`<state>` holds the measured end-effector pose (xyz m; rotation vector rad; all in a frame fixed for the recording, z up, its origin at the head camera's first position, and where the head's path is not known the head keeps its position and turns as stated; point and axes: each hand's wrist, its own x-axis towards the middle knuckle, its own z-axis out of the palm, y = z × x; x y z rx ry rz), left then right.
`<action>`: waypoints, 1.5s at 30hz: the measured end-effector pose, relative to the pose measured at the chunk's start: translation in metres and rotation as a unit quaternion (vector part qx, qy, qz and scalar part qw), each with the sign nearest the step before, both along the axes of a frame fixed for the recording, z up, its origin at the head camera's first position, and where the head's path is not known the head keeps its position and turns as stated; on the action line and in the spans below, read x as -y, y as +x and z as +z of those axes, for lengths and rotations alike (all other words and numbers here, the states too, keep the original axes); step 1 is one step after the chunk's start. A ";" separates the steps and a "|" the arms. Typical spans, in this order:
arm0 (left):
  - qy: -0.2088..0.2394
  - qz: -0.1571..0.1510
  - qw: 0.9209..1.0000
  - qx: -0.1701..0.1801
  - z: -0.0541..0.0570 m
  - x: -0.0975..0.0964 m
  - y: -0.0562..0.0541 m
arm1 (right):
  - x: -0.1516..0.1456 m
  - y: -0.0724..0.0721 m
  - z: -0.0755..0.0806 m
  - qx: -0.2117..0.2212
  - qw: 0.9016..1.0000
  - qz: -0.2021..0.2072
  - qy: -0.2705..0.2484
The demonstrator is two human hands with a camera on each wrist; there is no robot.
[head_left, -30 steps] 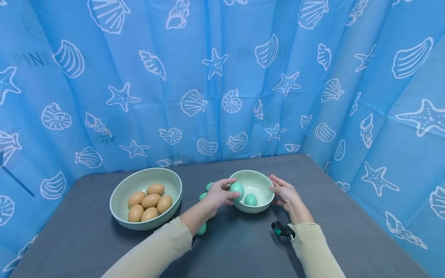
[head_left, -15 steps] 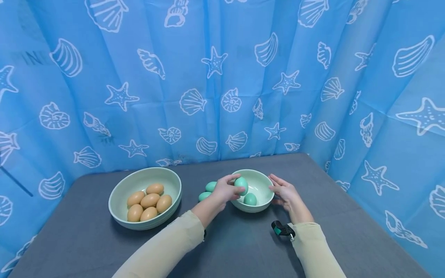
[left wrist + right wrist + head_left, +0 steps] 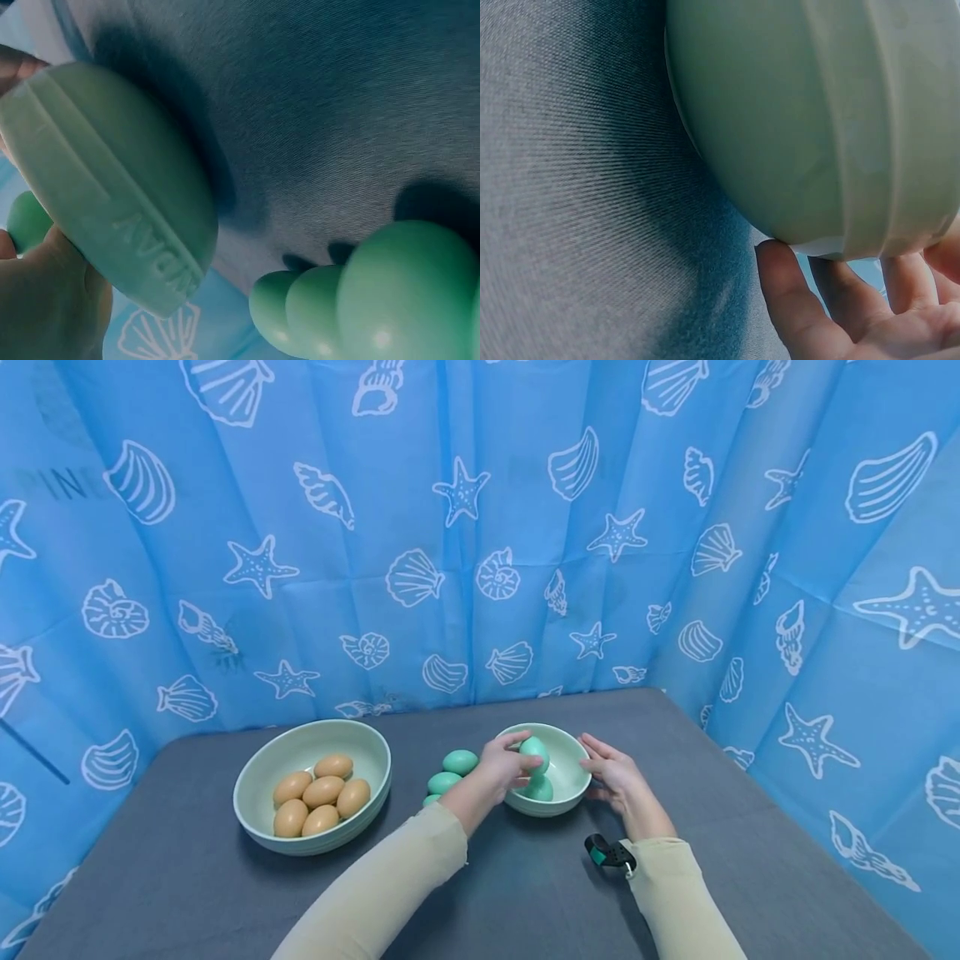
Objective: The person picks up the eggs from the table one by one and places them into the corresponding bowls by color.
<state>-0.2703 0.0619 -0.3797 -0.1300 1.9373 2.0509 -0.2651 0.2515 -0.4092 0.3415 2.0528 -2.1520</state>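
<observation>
My left hand (image 3: 501,770) pinches a green egg (image 3: 535,753) between thumb and fingers, inside the rim of the small pale green bowl (image 3: 543,807). Just below it, another green egg (image 3: 540,790) lies in that bowl, partly covered by the held one. At the bowl's right side my right hand (image 3: 621,783) holds the rim, thumb on the edge and fingers along the outer wall; the right wrist view shows those fingertips (image 3: 776,259) against the wall. Several green eggs (image 3: 460,762) lie on the table left of the bowl, some hidden behind the left arm.
A larger pale green bowl (image 3: 258,814) with several brown eggs (image 3: 324,791) stands on the left of the grey table (image 3: 187,893). A black strap (image 3: 609,853) hangs by the right wrist. Behind the table hangs a blue curtain (image 3: 337,560) with shell prints.
The left hand has moved right with the green egg, from the small bowl's left edge to inside its rim, uncovering more of the loose green eggs. The right hand has stayed at the bowl.
</observation>
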 end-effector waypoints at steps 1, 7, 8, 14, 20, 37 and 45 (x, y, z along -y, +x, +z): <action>-0.003 0.005 1.000 0.002 0.000 -0.003 -0.002 | 0.000 0.000 0.000 0.002 1.000 -0.003 -0.001; -0.026 0.059 0.998 0.006 -0.003 -0.018 -0.012 | 0.000 0.001 0.001 -0.003 1.000 0.000 -0.011; -0.028 0.069 0.997 0.006 -0.005 -0.021 -0.013 | 0.000 0.001 0.001 -0.004 1.000 0.003 -0.012; -0.040 0.099 0.994 0.013 -0.013 -0.033 -0.021 | 0.000 0.003 0.000 -0.007 1.000 0.007 -0.013; -0.069 0.094 0.993 0.017 -0.020 -0.042 -0.026 | -0.001 0.003 0.001 -0.008 1.000 0.003 -0.015; -0.159 0.074 0.985 -0.002 -0.025 -0.040 -0.024 | 0.002 0.001 0.001 -0.005 1.000 0.002 0.006; -0.190 0.052 0.980 -0.005 -0.023 -0.042 -0.019 | 0.000 0.002 0.000 -0.001 1.000 -0.007 0.007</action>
